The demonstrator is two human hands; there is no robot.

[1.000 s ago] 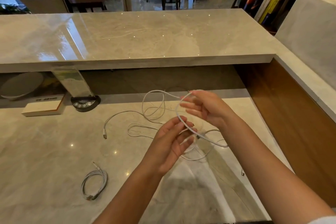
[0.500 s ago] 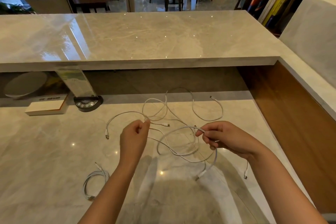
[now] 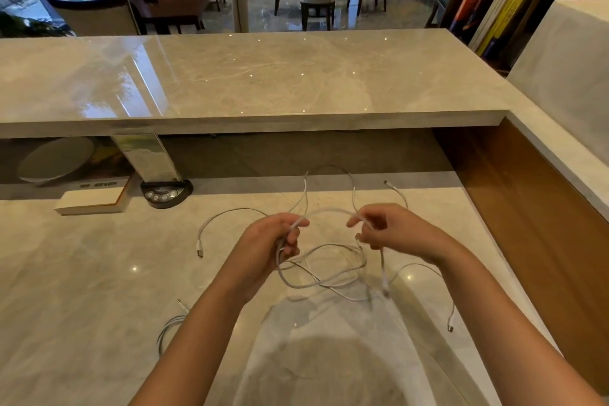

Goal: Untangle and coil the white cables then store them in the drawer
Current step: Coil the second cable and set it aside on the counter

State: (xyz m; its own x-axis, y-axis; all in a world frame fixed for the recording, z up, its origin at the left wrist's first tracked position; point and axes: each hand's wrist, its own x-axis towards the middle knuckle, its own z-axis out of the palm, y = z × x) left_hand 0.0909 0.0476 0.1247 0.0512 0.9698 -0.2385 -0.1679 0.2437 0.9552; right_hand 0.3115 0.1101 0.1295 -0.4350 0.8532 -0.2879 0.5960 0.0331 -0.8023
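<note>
Head view: both hands, left hand [image 3: 270, 237] and right hand [image 3: 392, 231], pinch one white cable [image 3: 329, 210] arching sideways between them, its tangled slack [image 3: 324, 269] drooping just below onto the marble counter [image 3: 82, 273].

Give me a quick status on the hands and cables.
Left hand and right hand both grip the tangled white cables over the marble counter. One coiled cable lies aside. No drawer in view.

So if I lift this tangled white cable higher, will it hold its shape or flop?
Probably flop: the white cable sags in loose loops between the left hand and right hand. Likely light, as thin strands hang freely. Loose ends may drag along the glossy counter.
</note>
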